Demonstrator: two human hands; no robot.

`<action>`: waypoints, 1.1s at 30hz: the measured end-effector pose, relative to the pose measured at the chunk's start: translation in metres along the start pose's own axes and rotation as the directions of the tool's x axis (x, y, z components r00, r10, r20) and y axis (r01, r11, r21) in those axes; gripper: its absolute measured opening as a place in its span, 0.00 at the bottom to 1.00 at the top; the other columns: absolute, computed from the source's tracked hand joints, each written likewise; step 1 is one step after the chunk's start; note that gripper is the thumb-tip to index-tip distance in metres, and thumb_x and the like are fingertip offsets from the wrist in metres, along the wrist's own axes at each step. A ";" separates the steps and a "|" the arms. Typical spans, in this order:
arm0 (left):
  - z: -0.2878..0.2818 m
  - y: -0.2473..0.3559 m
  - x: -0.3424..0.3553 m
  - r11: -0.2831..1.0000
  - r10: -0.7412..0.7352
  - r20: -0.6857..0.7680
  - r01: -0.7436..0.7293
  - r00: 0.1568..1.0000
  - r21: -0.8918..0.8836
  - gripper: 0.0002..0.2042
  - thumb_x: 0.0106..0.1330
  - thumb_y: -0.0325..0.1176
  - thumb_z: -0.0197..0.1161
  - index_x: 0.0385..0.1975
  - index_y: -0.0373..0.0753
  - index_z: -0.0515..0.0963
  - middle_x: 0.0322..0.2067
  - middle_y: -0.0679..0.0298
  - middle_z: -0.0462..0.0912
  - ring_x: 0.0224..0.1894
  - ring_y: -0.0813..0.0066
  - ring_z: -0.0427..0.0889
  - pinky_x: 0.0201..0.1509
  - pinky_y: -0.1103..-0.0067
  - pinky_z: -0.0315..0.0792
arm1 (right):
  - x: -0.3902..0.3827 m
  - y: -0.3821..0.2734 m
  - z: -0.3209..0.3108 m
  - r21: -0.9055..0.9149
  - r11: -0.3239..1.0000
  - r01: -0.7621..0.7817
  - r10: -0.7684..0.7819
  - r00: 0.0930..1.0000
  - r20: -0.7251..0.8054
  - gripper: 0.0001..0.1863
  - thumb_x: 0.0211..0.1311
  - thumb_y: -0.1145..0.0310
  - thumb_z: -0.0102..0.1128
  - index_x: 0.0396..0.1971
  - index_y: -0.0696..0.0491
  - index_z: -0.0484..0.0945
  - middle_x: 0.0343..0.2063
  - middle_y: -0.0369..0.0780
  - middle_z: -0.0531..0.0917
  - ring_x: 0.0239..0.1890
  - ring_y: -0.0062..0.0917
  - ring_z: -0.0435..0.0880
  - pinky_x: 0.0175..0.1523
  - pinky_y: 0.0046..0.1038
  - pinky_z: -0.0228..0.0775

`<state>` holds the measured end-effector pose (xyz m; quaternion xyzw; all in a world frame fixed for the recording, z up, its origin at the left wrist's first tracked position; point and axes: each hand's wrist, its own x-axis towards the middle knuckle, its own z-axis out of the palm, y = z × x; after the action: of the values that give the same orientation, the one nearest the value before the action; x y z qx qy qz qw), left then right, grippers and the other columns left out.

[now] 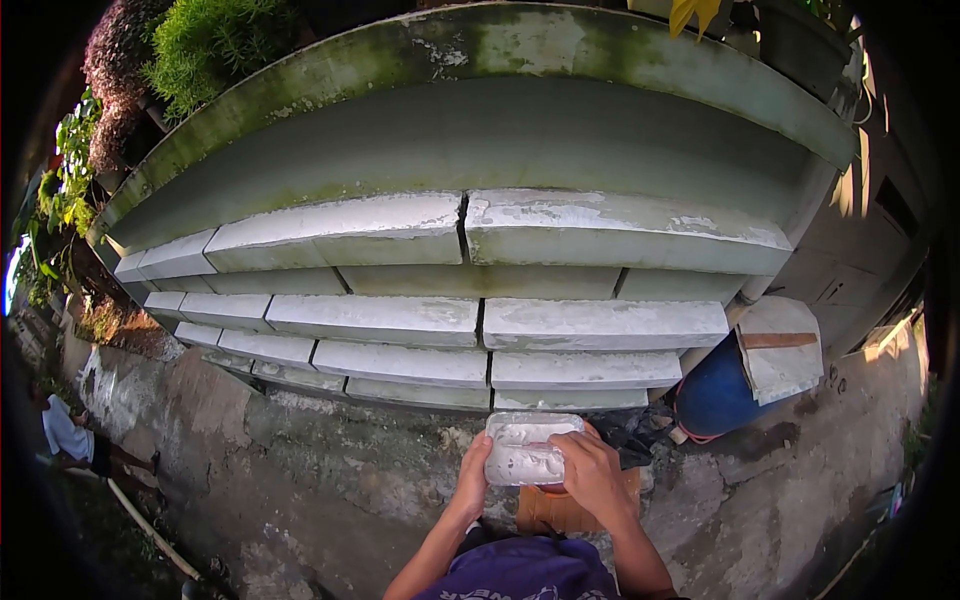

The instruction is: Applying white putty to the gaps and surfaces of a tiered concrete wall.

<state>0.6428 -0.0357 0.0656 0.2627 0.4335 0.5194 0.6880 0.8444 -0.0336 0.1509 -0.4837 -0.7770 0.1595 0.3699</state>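
In front of my body, my left hand (474, 476) grips the left side of a shallow rectangular tray (525, 482) with rounded corners. White paste or thick paint (527, 466) lies inside it, split by a thin line across the middle. My right hand (592, 466) is closed at the tray's right side, its fingertips bent over the rim and into the white stuff. Whether a thin tool sits in those fingers is too small to tell. Beyond the tray rises a wall of stepped ledges (400, 368), whose top faces are patchily coated white.
Below the tray is an orange-brown slatted surface (545, 513), with a reddish rounded container partly hidden under the tray. A blue drum (712, 392) with a pale cover (785, 350) stands at right. Far left, a person (68, 432) is near a long pole (152, 527). Plants (215, 55) top the mossy wall.
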 end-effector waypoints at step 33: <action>-0.014 -0.002 0.002 0.999 -0.054 -0.015 0.054 0.998 0.003 0.30 0.78 0.54 0.43 0.66 0.33 0.68 0.61 0.56 0.77 0.63 0.66 0.75 0.70 0.68 0.64 | 0.021 0.022 -0.003 0.825 0.512 -0.239 0.456 0.890 -0.025 0.11 0.71 0.83 0.52 0.51 0.62 0.73 0.45 0.42 0.86 0.46 0.20 0.85 0.53 0.21 0.75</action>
<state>0.6317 -0.0355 0.0561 0.2481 0.4465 0.5019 0.6980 0.8544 -0.0050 0.1486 -0.4255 -0.4551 0.5044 0.5978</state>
